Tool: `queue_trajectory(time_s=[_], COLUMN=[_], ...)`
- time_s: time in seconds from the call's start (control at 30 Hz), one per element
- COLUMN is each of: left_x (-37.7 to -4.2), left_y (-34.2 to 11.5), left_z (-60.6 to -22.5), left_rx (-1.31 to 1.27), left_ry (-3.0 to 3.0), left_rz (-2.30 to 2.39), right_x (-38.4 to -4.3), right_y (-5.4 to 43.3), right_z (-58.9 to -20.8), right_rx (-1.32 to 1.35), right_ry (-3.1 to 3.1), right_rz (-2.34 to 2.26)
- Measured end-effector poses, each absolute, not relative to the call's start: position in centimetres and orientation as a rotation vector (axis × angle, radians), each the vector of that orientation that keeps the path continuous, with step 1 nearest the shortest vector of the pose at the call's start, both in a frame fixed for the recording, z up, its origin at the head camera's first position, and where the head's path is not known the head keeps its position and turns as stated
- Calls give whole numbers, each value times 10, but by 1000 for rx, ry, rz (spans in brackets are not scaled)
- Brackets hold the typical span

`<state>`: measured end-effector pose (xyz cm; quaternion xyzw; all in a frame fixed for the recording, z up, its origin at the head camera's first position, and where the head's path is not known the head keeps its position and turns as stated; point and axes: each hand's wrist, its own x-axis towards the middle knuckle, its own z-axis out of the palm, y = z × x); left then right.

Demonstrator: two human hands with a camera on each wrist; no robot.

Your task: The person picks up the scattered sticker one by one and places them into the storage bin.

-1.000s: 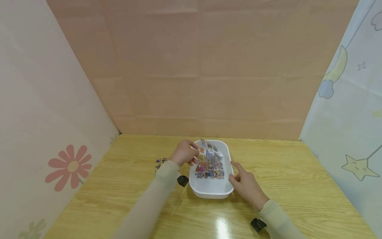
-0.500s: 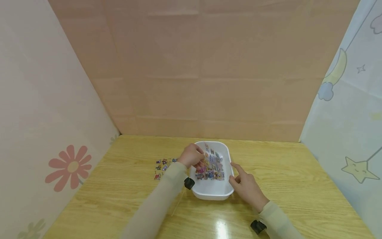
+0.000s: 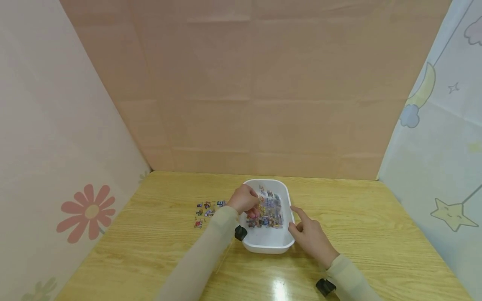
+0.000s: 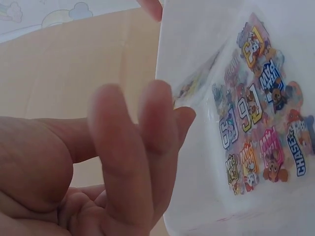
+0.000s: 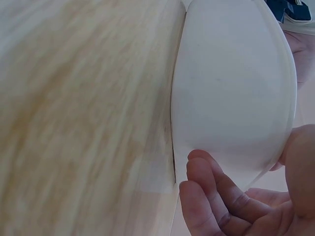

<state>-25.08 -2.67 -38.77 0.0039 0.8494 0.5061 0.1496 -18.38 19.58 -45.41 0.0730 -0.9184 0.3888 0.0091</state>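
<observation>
A white plastic tray (image 3: pixel 267 242) stands on the table with clear, colourfully printed sticker sheets (image 3: pixel 269 217) inside. In the left wrist view the cartoon prints and lettering on these sticker sheets (image 4: pixel 268 132) show clearly; one strip rises at the far wall. My left hand (image 3: pixel 245 200) is over the tray's left side, thumb and index close together, seeming to pinch a clear sheet's edge; the contact is partly hidden behind the other fingers. My right hand (image 3: pixel 308 234) holds the tray's right side, and in the right wrist view its fingers (image 5: pixel 206 182) lie against the outer wall.
Another clear sticker sheet (image 3: pixel 205 213) lies on the wooden table (image 3: pixel 150 234) left of the tray. A peach backdrop (image 3: pixel 248 104) stands behind, with patterned sheets on both sides. Black wrist cameras (image 3: pixel 241 233) hang under both wrists.
My left hand has moved right and slightly down over the tray, and the raised end of the sticker sheet has sunk lower. More of the table's sticker sheet shows. The right hand stays put.
</observation>
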Motion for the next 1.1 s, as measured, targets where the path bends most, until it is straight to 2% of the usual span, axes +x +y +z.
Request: queue_trajectory(time_s=[0.67, 1.1], left_x=[-252, -251], left_y=[-33, -42], left_z=[-389, -385], left_rx=[-21, 51], left_ry=[2454, 2485], left_rz=[1458, 1438], right_x=[-183, -183], right_y=[196, 195], right_z=[-453, -453], right_rx=[244, 225], right_ry=[-2862, -2864], right_rz=[1209, 1222])
